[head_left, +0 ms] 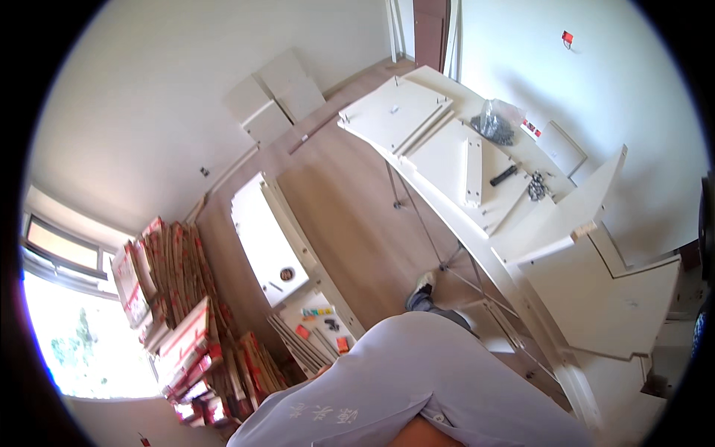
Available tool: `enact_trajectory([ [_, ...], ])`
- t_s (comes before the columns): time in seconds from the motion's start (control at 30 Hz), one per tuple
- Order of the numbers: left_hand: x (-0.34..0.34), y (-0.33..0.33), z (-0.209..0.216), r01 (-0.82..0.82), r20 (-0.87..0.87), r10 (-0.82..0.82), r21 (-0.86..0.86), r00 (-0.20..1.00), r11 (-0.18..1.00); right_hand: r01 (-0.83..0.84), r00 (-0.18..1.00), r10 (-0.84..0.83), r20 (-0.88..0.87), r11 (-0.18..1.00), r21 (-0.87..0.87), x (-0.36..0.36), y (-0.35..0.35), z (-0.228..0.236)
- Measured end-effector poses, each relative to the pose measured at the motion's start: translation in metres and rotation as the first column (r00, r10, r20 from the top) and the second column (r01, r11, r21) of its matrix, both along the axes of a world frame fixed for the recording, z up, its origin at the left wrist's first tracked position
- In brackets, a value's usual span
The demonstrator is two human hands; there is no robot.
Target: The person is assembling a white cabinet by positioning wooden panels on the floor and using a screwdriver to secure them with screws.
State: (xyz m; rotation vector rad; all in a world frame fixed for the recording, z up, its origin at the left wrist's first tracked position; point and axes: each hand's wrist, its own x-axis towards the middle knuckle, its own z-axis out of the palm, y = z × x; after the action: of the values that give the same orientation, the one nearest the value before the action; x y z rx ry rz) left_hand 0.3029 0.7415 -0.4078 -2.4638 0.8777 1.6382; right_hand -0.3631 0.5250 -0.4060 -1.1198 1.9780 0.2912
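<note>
A sliver of my left hand (pixel 323 369) shows past the edge of my grey shirt; its fingers are hidden. Nearest to it is a low stack of narrow white boards (pixel 294 343), with a small orange-red box (pixel 342 344) lying close by. My right hand is outside the picture. To my right a long work table carries several white panels (pixel 402 112). On them lie a narrow white strip (pixel 473 171), a black-handled tool (pixel 504 176) and a small heap of metal fittings (pixel 536 186). A clear plastic bag (pixel 495 123) of grey hardware sits farther back.
A stack of white panels (pixel 261 231) lies on the floor to the left, holding a roll of tape (pixel 287 274). Flattened cardboard (pixel 182 261) leans by the window. Thin metal legs (pixel 421 223) stand under the table. More panels (pixel 290 86) rest against the far wall.
</note>
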Motion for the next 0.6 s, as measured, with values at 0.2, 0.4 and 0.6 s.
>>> enact_trajectory([
  [0.2, 0.097, -0.186, 0.023, 0.126, 0.099, -0.114, -0.118, 0.989, 0.985, -0.375, 0.876, 0.373, 0.305, 0.925, -0.055, 0.147, -0.140, -0.041],
  [0.4, 0.168, -0.401, 0.067, -0.417, -0.078, 0.438, -0.490, 0.896, 0.766, -0.014, 0.750, 0.156, 0.643, 0.975, -0.220, 0.280, -0.281, 0.060],
  [0.6, 0.189, -0.509, 0.047, -0.583, -0.420, 0.443, -0.306, 0.792, 0.752, 0.306, 0.756, -0.133, 0.641, 0.938, -0.165, 0.325, -0.315, 0.059],
])
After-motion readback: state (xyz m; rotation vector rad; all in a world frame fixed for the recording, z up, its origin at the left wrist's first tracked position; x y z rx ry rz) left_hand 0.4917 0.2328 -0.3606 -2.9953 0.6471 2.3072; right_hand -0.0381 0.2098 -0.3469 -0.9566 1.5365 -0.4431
